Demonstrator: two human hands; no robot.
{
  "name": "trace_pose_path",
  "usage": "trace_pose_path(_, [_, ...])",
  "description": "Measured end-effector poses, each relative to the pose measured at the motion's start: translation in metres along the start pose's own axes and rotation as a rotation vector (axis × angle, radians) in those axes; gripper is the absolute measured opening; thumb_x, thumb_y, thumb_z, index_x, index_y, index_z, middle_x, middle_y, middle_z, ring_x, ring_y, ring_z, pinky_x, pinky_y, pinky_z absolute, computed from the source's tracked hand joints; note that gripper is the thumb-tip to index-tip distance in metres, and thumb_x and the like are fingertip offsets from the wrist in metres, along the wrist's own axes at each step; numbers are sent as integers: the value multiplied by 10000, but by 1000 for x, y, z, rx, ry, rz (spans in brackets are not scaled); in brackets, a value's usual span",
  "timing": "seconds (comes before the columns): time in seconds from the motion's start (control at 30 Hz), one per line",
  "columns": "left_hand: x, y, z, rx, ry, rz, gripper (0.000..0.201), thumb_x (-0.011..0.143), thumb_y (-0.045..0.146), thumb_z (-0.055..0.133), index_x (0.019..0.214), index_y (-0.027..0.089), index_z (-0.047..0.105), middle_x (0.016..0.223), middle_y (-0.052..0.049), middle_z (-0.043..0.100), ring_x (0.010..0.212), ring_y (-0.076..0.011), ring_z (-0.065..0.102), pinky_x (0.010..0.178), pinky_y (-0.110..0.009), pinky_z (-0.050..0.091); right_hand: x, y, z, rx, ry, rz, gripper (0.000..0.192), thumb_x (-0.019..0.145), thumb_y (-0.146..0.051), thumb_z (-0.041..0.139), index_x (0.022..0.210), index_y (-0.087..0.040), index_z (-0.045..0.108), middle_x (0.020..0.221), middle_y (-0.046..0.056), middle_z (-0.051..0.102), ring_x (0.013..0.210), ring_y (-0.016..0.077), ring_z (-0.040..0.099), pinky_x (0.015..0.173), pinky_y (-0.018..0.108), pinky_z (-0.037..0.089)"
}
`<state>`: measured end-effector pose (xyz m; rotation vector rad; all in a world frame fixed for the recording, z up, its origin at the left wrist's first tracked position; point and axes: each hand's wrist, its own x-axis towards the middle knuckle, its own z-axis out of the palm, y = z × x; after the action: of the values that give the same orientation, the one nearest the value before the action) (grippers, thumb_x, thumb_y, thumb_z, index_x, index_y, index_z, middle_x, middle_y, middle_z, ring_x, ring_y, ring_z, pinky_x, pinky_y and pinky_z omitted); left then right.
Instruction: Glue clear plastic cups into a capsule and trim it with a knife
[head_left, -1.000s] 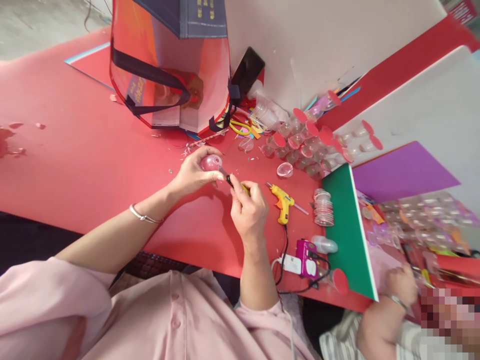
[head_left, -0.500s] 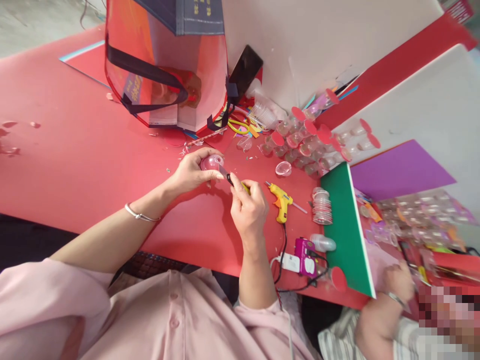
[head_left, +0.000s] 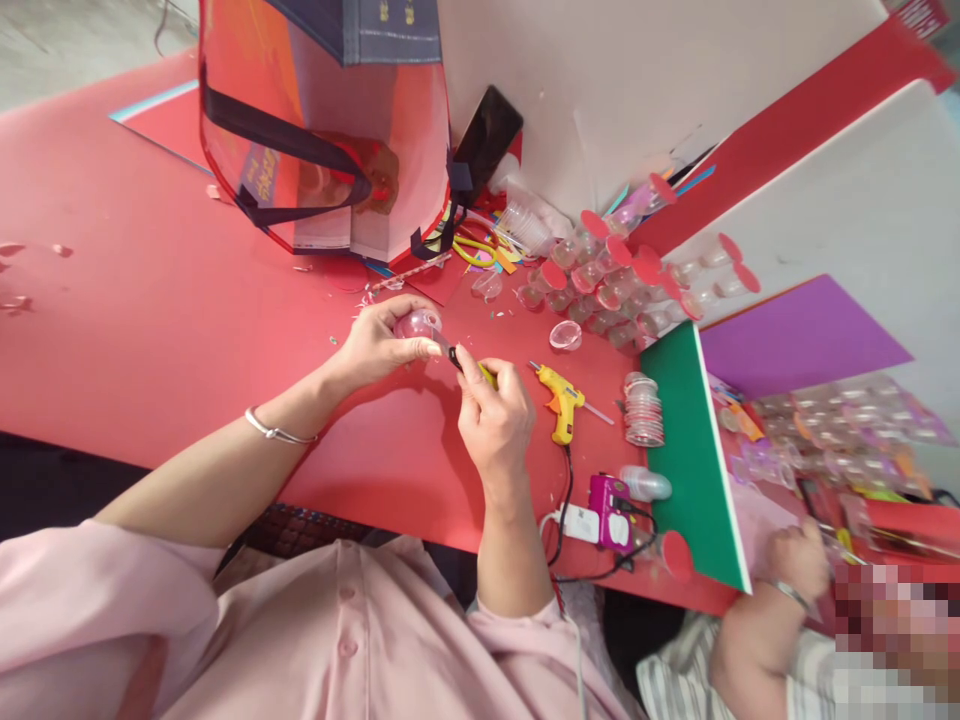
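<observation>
Left hand (head_left: 379, 338) curled closed around a clear plastic cup (head_left: 417, 323) above the red surface (head_left: 225, 340), I keep my right hand (head_left: 495, 410) closed on a yellow-handled cutter (head_left: 453, 355), its blade (head_left: 441, 342) at the cup's end.

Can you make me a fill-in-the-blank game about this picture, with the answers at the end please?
1. The person's left hand holds a rounded clear piece, and the right hand holds a yellow-and-____ cutter.
2. The yellow glue gun lies on a ____ table.
3. The board standing between the stacked clear pieces and the co-worker's hand is ____.

Missing words: black; red; green.
</observation>
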<state>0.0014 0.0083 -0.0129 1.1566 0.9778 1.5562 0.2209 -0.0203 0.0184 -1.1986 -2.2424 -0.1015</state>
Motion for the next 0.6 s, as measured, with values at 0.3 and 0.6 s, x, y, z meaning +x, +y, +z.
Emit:
trace_pose_path(0.3, [0, 3, 5, -130, -8, -63, 611, 588, 472, 1057, 1001, 170, 726, 761, -24, 714, 511, -135, 641, 444, -249, 567, 0, 0, 1, 12, 12, -15, 433, 1055, -184, 613, 1429, -373, 724, 1111, 62, 701, 996, 163, 673, 906, 293, 550])
trace_pose_path(0.6, [-1, 4, 4, -72, -27, -30, 559, 639, 475, 1036, 990, 178, 718, 745, -18, 717, 507, -124, 638, 452, -233, 556, -2, 1, 2, 11, 9, 3, 463, 1053, -179, 606, 1452, -392, 703, 1127, 60, 696, 977, 160, 659, 890, 290, 551])
